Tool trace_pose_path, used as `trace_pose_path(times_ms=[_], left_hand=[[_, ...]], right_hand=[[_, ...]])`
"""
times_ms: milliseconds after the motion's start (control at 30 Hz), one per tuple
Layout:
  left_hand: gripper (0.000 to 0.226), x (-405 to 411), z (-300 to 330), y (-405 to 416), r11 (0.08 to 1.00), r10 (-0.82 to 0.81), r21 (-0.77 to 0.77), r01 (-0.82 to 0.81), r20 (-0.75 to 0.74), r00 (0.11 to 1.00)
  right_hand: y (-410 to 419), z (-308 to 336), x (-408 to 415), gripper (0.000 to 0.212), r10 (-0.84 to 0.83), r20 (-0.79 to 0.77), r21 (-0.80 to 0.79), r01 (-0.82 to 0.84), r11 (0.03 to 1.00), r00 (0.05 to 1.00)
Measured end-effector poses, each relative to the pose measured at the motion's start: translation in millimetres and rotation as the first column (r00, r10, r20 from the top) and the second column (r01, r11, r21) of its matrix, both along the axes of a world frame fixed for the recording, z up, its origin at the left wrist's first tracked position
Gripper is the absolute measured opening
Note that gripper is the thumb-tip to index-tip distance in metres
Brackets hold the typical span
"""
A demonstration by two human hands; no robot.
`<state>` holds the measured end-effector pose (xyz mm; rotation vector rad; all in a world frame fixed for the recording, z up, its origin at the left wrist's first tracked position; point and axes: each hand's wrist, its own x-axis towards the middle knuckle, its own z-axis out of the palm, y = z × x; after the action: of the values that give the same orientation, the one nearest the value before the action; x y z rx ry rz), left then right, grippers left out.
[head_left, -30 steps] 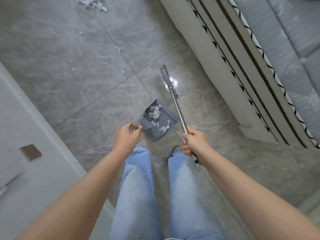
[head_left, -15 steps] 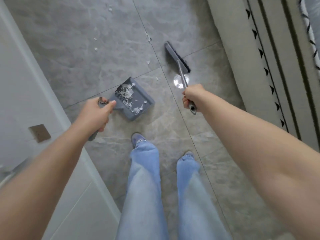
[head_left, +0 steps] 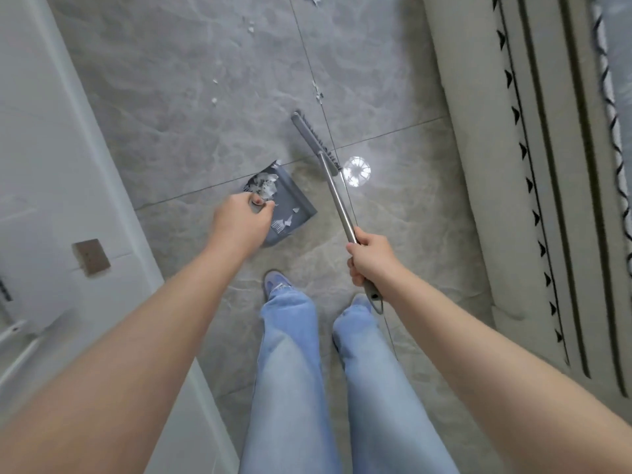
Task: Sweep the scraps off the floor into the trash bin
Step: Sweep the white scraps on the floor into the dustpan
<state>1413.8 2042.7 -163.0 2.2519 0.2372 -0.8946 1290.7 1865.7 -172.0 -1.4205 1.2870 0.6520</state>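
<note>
While my left hand (head_left: 241, 222) grips the top of the dustpan's handle, my right hand (head_left: 371, 258) is wrapped around the metal pole of the broom (head_left: 316, 138). The dustpan (head_left: 295, 208) sits in front of my feet with white paper scraps (head_left: 265, 184) piled inside it. The broom's head is just beyond the pan, to its right, near a bright spot of reflected light on the grey tile floor (head_left: 171, 114). More scraps (head_left: 215, 100) lie scattered farther ahead. A striped bedspread (head_left: 530, 165) hangs along my right.
</note>
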Motion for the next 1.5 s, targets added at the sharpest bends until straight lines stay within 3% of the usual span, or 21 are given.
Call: trace_pose_path(times_ms=[233,367,467,667,867,1033,1200,1300,1400,1500], left_hand=[[0.03,0,-1,0,0.997,-0.049,0.066,0.048,0.018,0.999],[0.029,-6,0,7,0.994,-0.04,0.096,0.042,-0.029,0.999],[0.038,-8,0,6,0.992,-0.037,0.117,0.039,-0.015,0.999],[0.036,-3,-2,-13,0.993,-0.015,0.117,0.016,-0.009,1.0],[0.037,-6,-6,-15,0.989,0.008,0.148,-0.006,-0.013,1.0],[0.035,-8,2,-7,0.985,0.032,0.17,-0.023,-0.05,0.998],[0.036,-36,28,19,0.976,0.188,0.119,-0.184,-0.028,0.982],[0.031,-60,44,41,0.922,0.355,0.166,-0.349,-0.007,0.935],[0.032,-86,40,66,0.803,0.588,0.145,-0.578,-0.04,0.808],[0.034,-102,27,77,0.724,0.685,0.146,-0.674,-0.043,0.727]], right_hand=[[54,-18,-6,0.021,0.116,-0.06,0.074,-0.111,0.991,0.991],[71,11,-41,0.036,0.026,-0.011,0.18,-0.023,0.983,1.0],[50,28,-47,0.048,0.019,0.027,0.179,-0.023,0.984,0.999],[-22,14,6,0.05,0.154,0.046,0.03,-0.155,0.987,0.987],[-39,-1,7,0.037,0.312,-0.098,0.137,-0.298,0.945,0.945],[-51,31,-15,0.039,0.278,-0.03,0.158,-0.27,0.95,0.96],[-62,34,22,0.051,0.339,0.026,0.092,-0.34,0.936,0.94],[-65,17,76,0.05,0.448,0.019,0.024,-0.449,0.893,0.894],[-57,-2,136,0.037,0.618,-0.009,-0.049,-0.617,0.785,0.786],[-35,-21,169,0.041,0.763,-0.108,-0.093,-0.771,0.63,0.637]])
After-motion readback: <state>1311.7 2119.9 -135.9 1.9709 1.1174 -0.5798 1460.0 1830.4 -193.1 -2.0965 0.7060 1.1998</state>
